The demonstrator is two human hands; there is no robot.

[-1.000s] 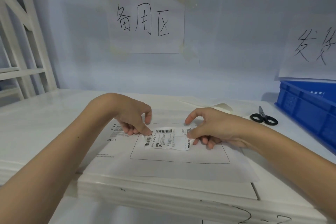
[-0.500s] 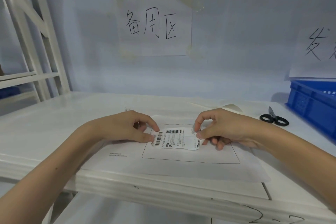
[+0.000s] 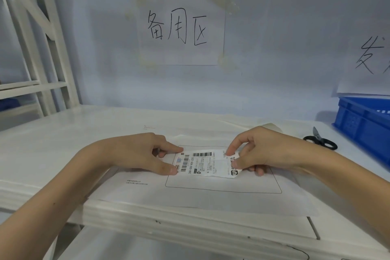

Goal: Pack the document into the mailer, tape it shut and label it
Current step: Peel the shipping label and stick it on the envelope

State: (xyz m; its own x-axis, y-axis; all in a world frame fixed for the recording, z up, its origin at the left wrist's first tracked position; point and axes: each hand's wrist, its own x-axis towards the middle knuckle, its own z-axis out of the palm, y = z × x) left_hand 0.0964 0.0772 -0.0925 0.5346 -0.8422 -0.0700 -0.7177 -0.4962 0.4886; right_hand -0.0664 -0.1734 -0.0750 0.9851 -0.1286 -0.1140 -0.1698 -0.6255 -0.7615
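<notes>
A white mailer (image 3: 190, 198) lies flat near the front edge of the white table (image 3: 52, 154), with a printed rectangle outline on its top face. A shipping label (image 3: 207, 163) with barcodes rests inside that outline, near its upper edge. My left hand (image 3: 139, 154) presses the label's left end down with thumb and forefinger. My right hand (image 3: 259, 150) pinches the label's right end, which is curled slightly off the mailer. The document is not visible.
Black-handled scissors (image 3: 320, 140) lie to the right of the mailer. A blue plastic crate (image 3: 365, 124) stands at the far right. A white shelf frame (image 3: 42, 53) rises at the left. Handwritten paper signs (image 3: 181, 27) hang on the back wall.
The view has shifted so the mailer and hands sit more to the right. My left thumb and forefinger have flattened onto the label's left end; my right hand still holds the right end.
</notes>
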